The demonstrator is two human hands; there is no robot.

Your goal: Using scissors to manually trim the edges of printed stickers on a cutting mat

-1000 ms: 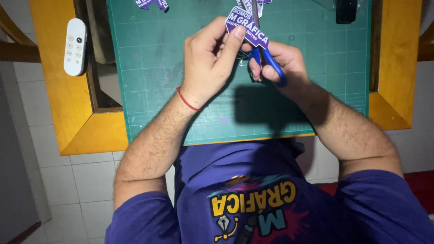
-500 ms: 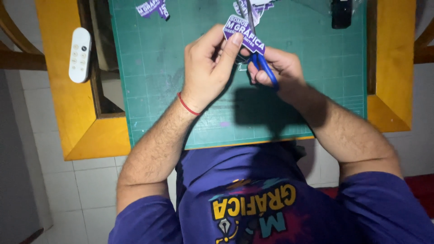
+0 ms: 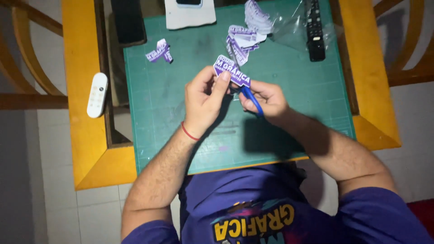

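My left hand (image 3: 205, 101) pinches a small purple and white printed sticker (image 3: 231, 71) between thumb and forefinger, above the green cutting mat (image 3: 172, 117). My right hand (image 3: 266, 99) grips blue-handled scissors (image 3: 251, 98), whose blades reach under the sticker and are mostly hidden. A red band circles my left wrist. The hands touch over the middle of the mat.
A pile of purple cut stickers (image 3: 244, 38) and clear plastic wrap (image 3: 294, 22) lie at the mat's far side. A sticker scrap (image 3: 159, 52) lies far left. A black remote (image 3: 315, 29), a white remote (image 3: 97, 95) and a yellow wooden table frame (image 3: 81, 90) surround the mat.
The view has shifted so more of the mat's far side shows. My hands stay together on the sticker and scissors, with the sticker turned slightly.
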